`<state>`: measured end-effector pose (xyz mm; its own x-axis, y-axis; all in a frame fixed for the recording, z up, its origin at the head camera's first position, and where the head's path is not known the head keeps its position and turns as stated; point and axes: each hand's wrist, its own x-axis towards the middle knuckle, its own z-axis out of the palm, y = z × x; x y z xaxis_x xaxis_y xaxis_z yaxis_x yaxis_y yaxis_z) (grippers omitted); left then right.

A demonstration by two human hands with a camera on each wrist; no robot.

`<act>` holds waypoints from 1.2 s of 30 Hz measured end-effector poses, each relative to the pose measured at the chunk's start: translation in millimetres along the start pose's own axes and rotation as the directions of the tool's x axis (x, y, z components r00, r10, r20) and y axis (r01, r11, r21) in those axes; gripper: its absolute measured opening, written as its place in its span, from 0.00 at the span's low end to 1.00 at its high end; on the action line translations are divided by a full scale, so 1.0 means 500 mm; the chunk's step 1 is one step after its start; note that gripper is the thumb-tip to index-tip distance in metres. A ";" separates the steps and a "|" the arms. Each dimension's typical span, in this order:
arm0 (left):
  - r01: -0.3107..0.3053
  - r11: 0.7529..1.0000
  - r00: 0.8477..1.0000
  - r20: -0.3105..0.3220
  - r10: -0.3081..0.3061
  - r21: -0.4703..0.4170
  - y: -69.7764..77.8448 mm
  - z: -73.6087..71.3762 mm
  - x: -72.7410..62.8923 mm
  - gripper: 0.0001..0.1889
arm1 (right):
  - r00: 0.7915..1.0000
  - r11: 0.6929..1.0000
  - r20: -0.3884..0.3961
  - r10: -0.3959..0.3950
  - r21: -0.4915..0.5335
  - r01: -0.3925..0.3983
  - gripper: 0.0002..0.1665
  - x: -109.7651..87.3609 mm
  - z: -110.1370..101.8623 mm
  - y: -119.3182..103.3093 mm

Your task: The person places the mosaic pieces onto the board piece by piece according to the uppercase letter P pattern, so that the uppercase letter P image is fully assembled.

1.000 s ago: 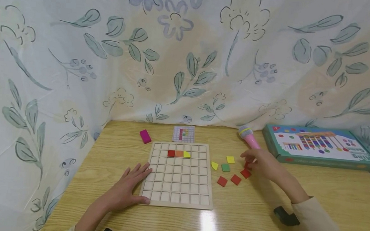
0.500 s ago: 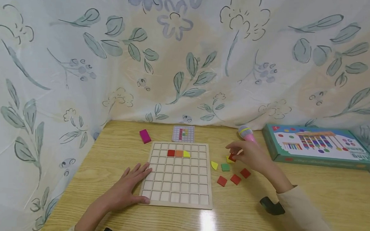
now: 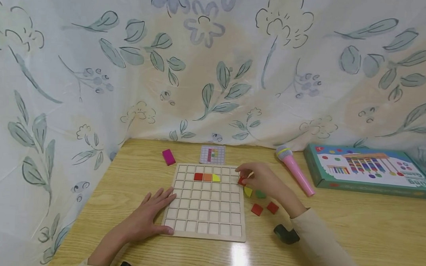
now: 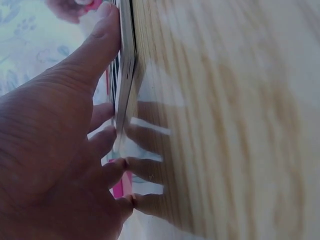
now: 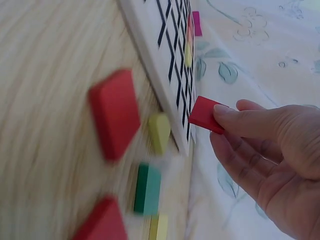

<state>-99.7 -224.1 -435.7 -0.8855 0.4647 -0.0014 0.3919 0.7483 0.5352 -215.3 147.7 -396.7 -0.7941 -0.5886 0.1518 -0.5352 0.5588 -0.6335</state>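
Note:
My right hand (image 3: pixel 261 178) pinches a red square tile (image 5: pixel 205 113) between thumb and fingers, above the right edge of the wooden grid board (image 3: pixel 204 206). My left hand (image 3: pixel 144 216) lies with spread fingers at the board's left edge, its thumb near the lower left corner. Three pieces sit in the board's second row: a red tile (image 3: pixel 198 177), an orange tile (image 3: pixel 207 177) and a yellow quarter-round (image 3: pixel 215 178). Beside the board, on the right, are another yellow quarter-round (image 3: pixel 247 192), a green tile (image 5: pixel 148 189) and red tiles (image 3: pixel 257 209). A yellow tile (image 5: pixel 159 228) is hidden behind the hand in the head view.
Behind the board lies a small card (image 3: pixel 213 155) with a coloured grid pattern. A magenta block (image 3: pixel 168 157) is at the back left. A pink toy microphone (image 3: pixel 297 172) and a green-edged toy box (image 3: pixel 372 170) lie to the right. A floral cloth (image 3: pixel 215 69) hangs behind the table.
My right hand has picked up a red tile from the loose pieces and carried it left to the board's right edge. The left hand stays where it was.

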 end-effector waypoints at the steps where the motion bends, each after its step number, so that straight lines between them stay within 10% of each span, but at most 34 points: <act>1: 0.001 1.000 1.000 0.000 -0.001 0.000 0.000 0.000 0.000 0.51 | 1.000 1.000 0.003 -0.001 0.001 0.001 0.18 0.008 0.005 -0.004; 36: 0.008 1.000 1.000 0.017 -0.008 -0.009 -0.002 -0.002 0.003 0.51 | 0.995 0.996 0.076 -0.059 0.066 0.054 0.13 0.154 0.177 -0.107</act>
<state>-101.6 -224.7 -435.6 -0.8840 0.4671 -0.0200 0.3829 0.7478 0.5424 -222.3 21.0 -418.3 -0.7370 -0.6631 0.1311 -0.5571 0.4861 -0.6733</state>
